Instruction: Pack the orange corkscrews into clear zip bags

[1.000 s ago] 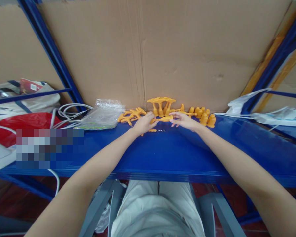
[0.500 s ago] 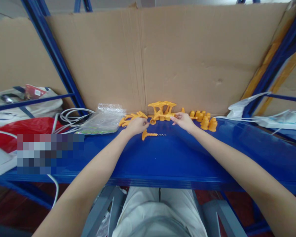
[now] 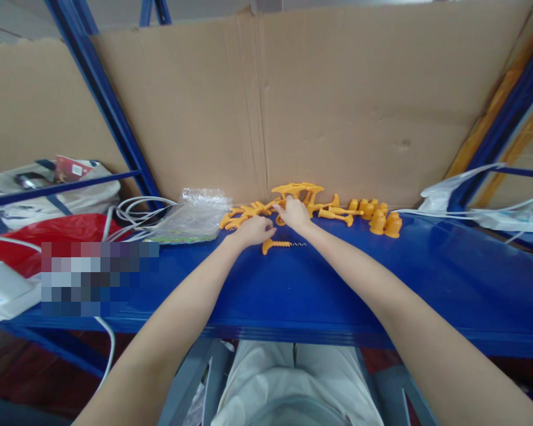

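Note:
My left hand [image 3: 254,231], its fingers curled, is low over the table at the near edge of a pile of yellow plastic parts [image 3: 231,220]; anything in its fingers is hidden. My right hand [image 3: 295,215] reaches into the middle of the yellow parts, over a round ring-like piece [image 3: 281,220]. Its fingers are bent, and what they grip cannot be made out. Just in front of both hands lies a corkscrew [image 3: 277,244] with a yellow T-shaped handle and a metal spiral. Behind my right hand stand yellow wing-topped pieces [image 3: 298,188].
Long yellow pieces [image 3: 341,214] and several bell-shaped yellow caps [image 3: 392,225] sit to the right. Clear plastic bags [image 3: 195,216] and white cables [image 3: 135,207] lie at left. A cardboard wall [image 3: 373,106] closes off the back of the blue table [image 3: 320,290].
My right hand has moved left from a long yellow piece, which now lies released on the table. My left hand stays near the same place. The view has shifted slightly.

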Action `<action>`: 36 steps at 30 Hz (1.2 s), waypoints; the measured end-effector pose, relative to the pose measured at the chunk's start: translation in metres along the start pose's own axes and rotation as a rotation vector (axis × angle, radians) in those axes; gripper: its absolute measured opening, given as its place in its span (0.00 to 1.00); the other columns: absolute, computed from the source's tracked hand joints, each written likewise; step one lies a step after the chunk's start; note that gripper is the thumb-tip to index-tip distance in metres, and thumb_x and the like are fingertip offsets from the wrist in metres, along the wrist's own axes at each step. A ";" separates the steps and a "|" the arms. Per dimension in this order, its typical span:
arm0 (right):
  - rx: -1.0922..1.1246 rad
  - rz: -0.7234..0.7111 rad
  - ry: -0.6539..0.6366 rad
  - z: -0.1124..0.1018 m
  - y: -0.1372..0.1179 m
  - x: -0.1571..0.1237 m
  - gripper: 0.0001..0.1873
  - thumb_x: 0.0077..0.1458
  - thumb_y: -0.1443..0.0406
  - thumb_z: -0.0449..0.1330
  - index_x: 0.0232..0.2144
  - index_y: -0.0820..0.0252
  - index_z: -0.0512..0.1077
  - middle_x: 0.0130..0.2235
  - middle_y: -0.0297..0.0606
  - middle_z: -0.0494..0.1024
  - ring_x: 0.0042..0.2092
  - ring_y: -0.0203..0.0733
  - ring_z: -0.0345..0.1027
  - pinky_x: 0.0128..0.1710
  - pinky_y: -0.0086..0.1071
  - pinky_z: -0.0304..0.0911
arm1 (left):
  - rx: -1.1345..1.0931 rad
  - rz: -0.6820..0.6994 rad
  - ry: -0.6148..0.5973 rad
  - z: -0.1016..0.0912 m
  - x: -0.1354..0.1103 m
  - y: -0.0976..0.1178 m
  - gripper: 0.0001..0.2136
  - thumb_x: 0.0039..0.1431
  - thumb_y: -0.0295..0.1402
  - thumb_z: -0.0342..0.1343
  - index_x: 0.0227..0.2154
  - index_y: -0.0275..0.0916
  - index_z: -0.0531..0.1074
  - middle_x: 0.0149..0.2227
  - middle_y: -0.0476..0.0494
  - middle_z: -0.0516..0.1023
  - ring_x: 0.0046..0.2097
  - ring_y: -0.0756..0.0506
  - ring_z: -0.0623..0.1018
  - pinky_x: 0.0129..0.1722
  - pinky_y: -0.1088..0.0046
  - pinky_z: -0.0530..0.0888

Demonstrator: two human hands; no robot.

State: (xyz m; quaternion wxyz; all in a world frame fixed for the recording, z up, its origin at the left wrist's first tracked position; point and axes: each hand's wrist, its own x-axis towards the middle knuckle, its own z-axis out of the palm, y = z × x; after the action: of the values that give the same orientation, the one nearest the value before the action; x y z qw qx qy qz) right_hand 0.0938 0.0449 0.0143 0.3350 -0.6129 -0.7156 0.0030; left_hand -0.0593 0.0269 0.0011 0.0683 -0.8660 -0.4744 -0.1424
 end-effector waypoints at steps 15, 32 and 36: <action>-0.202 0.034 -0.148 0.014 -0.017 0.015 0.31 0.63 0.48 0.52 0.52 0.69 0.72 0.51 0.61 0.76 0.55 0.51 0.71 0.51 0.36 0.66 | 0.044 -0.050 -0.145 -0.008 -0.002 0.009 0.13 0.60 0.33 0.50 0.36 0.35 0.80 0.35 0.40 0.82 0.37 0.44 0.79 0.37 0.71 0.71; -0.360 -0.103 -0.121 0.038 -0.020 0.022 0.31 0.63 0.50 0.50 0.53 0.74 0.70 0.52 0.63 0.74 0.56 0.57 0.68 0.57 0.47 0.53 | 0.070 -0.018 -0.179 -0.003 -0.001 0.012 0.14 0.61 0.35 0.48 0.34 0.35 0.79 0.36 0.40 0.82 0.37 0.43 0.79 0.36 0.71 0.72; -0.350 -0.043 -0.186 0.041 -0.021 0.023 0.33 0.64 0.50 0.49 0.57 0.73 0.68 0.58 0.61 0.69 0.61 0.57 0.61 0.59 0.49 0.51 | 0.072 -0.021 -0.172 -0.002 -0.001 0.012 0.13 0.61 0.34 0.49 0.35 0.35 0.79 0.37 0.40 0.82 0.37 0.44 0.79 0.37 0.71 0.72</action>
State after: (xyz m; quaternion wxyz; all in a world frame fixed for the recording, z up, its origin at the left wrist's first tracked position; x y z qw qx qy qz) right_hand 0.0553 0.0771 0.0021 0.1558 -0.6435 -0.7460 -0.0723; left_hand -0.0496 0.0191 0.0029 0.0566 -0.8671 -0.4923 -0.0510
